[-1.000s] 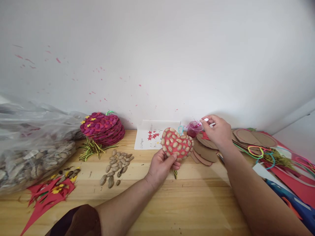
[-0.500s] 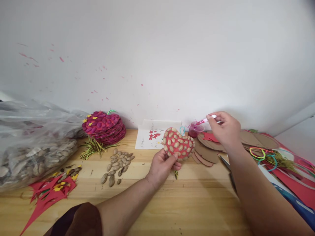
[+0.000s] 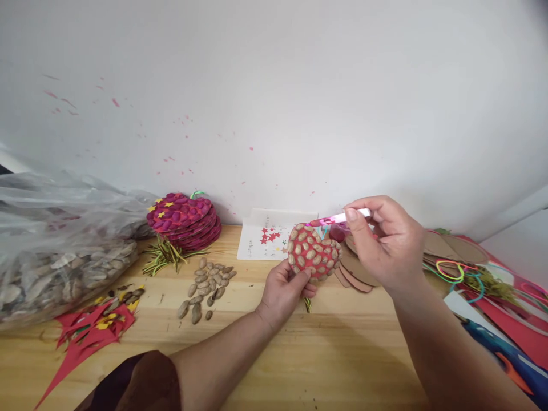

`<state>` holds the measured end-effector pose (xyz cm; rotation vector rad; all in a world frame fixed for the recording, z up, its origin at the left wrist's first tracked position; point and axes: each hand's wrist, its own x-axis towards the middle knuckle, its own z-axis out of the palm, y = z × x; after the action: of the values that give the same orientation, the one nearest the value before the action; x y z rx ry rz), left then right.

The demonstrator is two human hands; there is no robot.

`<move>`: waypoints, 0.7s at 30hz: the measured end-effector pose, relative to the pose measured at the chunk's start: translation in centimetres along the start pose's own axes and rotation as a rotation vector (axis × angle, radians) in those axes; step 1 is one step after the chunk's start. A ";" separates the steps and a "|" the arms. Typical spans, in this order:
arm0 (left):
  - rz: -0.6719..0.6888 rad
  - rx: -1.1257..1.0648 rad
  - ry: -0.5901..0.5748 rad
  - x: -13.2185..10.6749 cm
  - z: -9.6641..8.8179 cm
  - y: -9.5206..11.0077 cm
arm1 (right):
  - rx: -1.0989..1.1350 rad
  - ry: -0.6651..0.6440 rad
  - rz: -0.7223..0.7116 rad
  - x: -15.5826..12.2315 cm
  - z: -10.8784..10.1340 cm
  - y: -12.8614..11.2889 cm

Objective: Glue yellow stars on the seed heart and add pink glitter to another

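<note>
My left hand (image 3: 286,291) pinches the lower edge of a red heart (image 3: 306,255) covered with unpainted peanut shells, tilted up above the table. A white-handled paintbrush (image 3: 342,217) is held between the thumb and fingers of my right hand (image 3: 385,242). Its pink-stained tip is at the heart's upper left lobe, touching or very near the shells. Behind the brush, partly hidden, stands a small clear cup of magenta paint (image 3: 338,233). A stack of magenta-painted shell hearts (image 3: 184,220) with yellow stars lies to the left.
Loose peanut shells (image 3: 208,282) lie left of my left hand. A plastic bag of shells (image 3: 64,268) and red scraps (image 3: 94,328) are at far left. Behind the heart is a white sheet (image 3: 250,240) with stars. Cardboard pieces (image 3: 357,268), coloured cords (image 3: 449,271) and a blue tool (image 3: 505,354) sit right.
My right hand has brought the paintbrush from the paint cup leftward to the heart's top. The left hand keeps holding the heart in nearly the same place. The view has shifted slightly.
</note>
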<state>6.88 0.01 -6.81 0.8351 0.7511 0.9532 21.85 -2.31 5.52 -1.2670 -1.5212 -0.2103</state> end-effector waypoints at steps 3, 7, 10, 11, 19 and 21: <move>0.003 0.002 0.008 0.0 0.1 0.0 | -0.018 -0.015 -0.045 -0.1 0.1 0.0; 0.010 0.006 0.011 -0.1 0.2 0.1 | -0.064 -0.012 -0.085 -0.2 0.2 0.0; 0.018 0.013 0.011 -0.2 0.2 0.1 | -0.088 -0.011 -0.111 -0.2 0.3 0.0; 0.018 0.012 0.011 -0.2 0.2 0.1 | -0.094 -0.010 -0.119 -0.2 0.4 0.0; 0.025 0.025 0.012 -0.1 0.3 0.2 | -0.155 0.002 -0.172 -0.2 0.5 -0.2; 0.026 0.026 0.014 -0.1 0.3 0.3 | -0.181 0.000 -0.182 -0.2 0.5 -0.3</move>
<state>6.96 -0.11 -6.42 0.8632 0.7676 0.9749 21.28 -2.19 5.30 -1.2673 -1.6472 -0.4755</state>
